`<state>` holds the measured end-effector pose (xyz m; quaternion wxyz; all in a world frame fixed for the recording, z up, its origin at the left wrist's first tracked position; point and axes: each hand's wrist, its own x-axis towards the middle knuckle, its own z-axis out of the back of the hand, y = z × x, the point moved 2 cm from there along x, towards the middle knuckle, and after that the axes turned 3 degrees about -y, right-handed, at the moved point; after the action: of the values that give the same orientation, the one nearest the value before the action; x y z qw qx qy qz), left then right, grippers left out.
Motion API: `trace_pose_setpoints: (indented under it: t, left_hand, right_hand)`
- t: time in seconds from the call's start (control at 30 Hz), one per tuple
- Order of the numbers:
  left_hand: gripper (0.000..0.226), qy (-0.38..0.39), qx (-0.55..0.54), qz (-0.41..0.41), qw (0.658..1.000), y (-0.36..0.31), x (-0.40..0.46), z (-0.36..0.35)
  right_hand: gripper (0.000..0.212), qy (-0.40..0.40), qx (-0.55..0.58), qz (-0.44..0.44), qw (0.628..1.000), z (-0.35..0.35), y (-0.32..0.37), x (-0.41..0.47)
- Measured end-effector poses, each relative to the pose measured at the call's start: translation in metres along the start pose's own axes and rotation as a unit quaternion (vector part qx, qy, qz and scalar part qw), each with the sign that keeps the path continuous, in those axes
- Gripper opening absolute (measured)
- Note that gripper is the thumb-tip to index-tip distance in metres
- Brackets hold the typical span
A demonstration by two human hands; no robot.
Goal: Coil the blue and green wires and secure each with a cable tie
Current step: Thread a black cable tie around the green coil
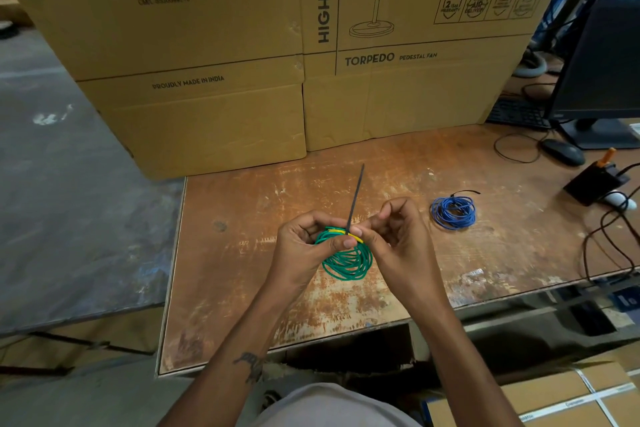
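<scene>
A green wire coil (347, 262) with a short yellow stretch at its top hangs just above the worn wooden table (242, 253). My left hand (308, 246) grips the coil's upper left side. My right hand (398, 236) pinches the coil's top right, where a black cable tie (356, 196) wraps the strands. The tie's long tail points up and away from me. To the right, the blue wire coil (453, 212) lies flat on the table with a black cable tie (464, 193) closed round its far edge.
Large cardboard fan boxes (277, 45) stand along the table's back. A monitor (602, 80), keyboard (516, 113), mouse (562, 151), a black holder (595, 180) and loose black cables (609, 243) crowd the right side. Taped cartons (561, 399) sit low at right.
</scene>
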<state>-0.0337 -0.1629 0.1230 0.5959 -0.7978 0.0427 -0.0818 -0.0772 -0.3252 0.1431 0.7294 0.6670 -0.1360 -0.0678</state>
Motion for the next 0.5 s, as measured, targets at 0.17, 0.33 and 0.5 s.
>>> trace_pose_setpoints:
  t: [0.17,0.33,0.5]
  left_hand:
    - [0.024,0.012,0.021,-0.013,1.000,0.003,0.003,0.006]
    - [0.019,0.021,0.056,-0.016,0.998,0.009,0.000,0.008]
    - [0.026,0.001,0.024,0.037,0.999,0.022,-0.002,0.005]
  right_hand:
    - [0.021,0.033,0.007,-0.040,0.999,0.000,-0.008,0.004]
    - [0.014,0.030,0.068,-0.087,0.993,-0.012,-0.005,0.008]
    - [0.016,0.029,0.086,-0.094,0.991,-0.014,-0.008,0.013]
